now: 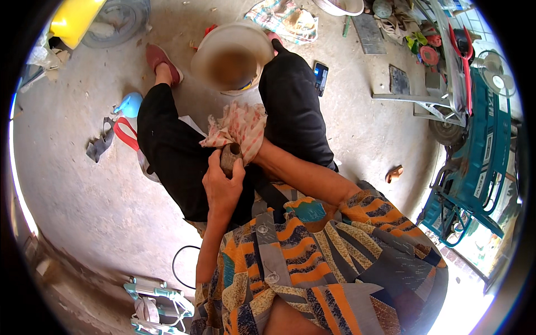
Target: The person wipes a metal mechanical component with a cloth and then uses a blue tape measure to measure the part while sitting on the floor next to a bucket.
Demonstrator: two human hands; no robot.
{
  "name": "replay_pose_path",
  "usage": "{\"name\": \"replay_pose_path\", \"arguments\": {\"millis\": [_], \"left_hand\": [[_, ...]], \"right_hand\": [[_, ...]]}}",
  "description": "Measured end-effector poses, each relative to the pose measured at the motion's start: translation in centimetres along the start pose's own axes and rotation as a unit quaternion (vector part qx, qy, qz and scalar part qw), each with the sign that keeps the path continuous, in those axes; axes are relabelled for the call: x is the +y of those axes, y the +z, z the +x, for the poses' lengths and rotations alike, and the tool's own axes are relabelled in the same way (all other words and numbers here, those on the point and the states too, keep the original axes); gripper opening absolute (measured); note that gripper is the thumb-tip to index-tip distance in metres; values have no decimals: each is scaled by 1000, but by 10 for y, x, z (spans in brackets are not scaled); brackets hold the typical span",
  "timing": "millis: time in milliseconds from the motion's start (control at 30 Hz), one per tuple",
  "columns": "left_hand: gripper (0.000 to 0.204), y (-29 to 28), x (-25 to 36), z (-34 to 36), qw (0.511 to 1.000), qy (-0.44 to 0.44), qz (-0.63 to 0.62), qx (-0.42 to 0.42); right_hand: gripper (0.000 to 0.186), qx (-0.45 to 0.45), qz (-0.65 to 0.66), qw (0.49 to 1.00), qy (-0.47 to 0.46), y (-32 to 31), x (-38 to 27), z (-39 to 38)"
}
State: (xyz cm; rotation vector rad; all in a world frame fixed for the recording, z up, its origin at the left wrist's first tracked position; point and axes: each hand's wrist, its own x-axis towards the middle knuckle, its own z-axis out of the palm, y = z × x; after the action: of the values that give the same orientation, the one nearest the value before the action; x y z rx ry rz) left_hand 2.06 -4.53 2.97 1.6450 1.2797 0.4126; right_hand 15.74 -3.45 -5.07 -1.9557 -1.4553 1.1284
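In my left hand (pixel 222 187) is a small, rough, grey-brown hollow piece (pixel 228 162), rounded, with a round opening on top. The thumb and fingers close around its sides; I cannot make out its exact kind. A thin, pale cloth (pixel 240 125) with reddish spots is bunched against its far side. My right hand (pixel 255 149) is wrapped in this cloth, which hides the fingers. Both hands meet above my lap, between my black-trousered knees. Beyond them, between my feet, stands a whitish bucket (pixel 204 53) with a brown, blurred inside.
A phone (pixel 320 78) with a lit screen lies right of my right knee. To the left are a blue rounded thing (pixel 130 104), a red strap (pixel 125 134) and a dark rag (pixel 100 142). A teal cargo tricycle (pixel 486 151) stands at the right, a metal frame (pixel 159 304) at lower left.
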Motion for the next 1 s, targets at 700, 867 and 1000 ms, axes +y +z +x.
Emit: {"name": "replay_pose_path", "arguments": {"millis": [700,867,1000], "left_hand": [[63,-12,8,-2,989,60,136,-5],[54,-11,3,-9,980,56,182,52],[45,-4,5,-10,982,30,182,41]], "right_hand": [[28,7,107,987,-123,51,35,7],[26,51,-147,971,-179,50,31,3],[25,79,-187,949,-241,34,22,-4]]}}
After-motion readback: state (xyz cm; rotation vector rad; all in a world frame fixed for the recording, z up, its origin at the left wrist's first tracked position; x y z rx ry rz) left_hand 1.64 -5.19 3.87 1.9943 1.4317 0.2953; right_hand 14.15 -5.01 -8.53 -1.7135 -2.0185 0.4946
